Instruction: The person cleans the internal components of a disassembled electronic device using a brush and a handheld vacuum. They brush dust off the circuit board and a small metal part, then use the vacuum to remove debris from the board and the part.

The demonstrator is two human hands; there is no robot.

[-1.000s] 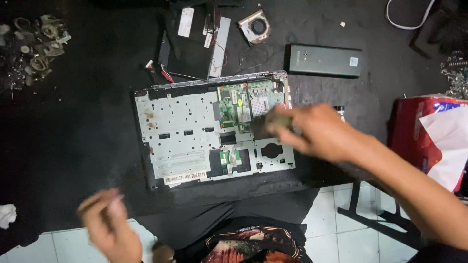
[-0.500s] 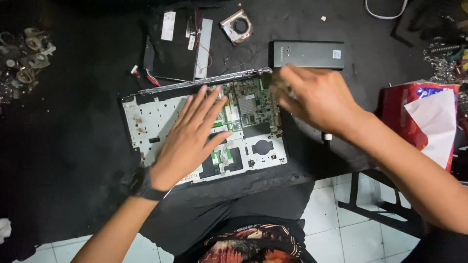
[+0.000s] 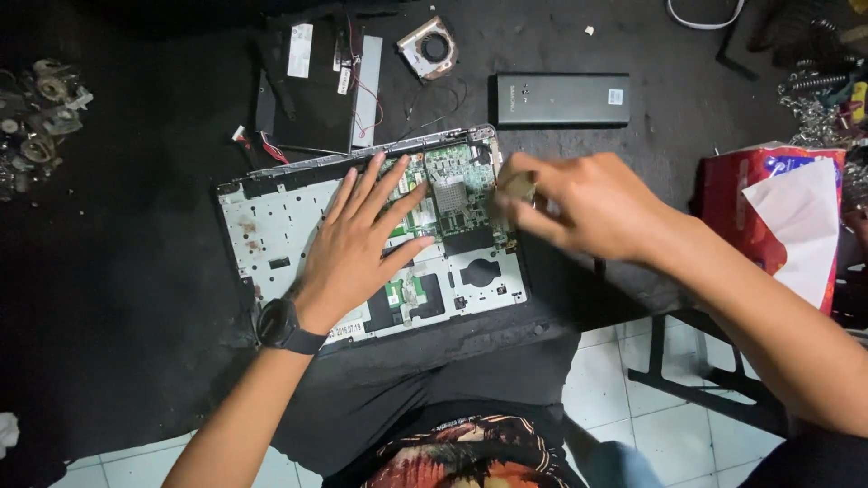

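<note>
An opened laptop base [image 3: 271, 237] lies on a black table, its grey metal frame and green circuit board [image 3: 450, 192] exposed. My left hand [image 3: 362, 242] rests flat on the middle of the frame, fingers spread and tips touching the board; a black watch sits on that wrist. My right hand [image 3: 583, 203] is at the right edge of the board, its fingers pinched on a small brownish part [image 3: 517, 188] that is blurred and mostly hidden by the fingers.
A black battery pack [image 3: 561, 98] lies behind the laptop, a small fan [image 3: 429, 47] and a dark panel with cables [image 3: 312, 86] further left. Metal parts [image 3: 41, 104] sit far left. A red box with white paper [image 3: 787, 212] stands at right.
My left hand came up from below the table edge and settled flat on the laptop frame. My right hand stayed at the board's right edge, now slightly further right.
</note>
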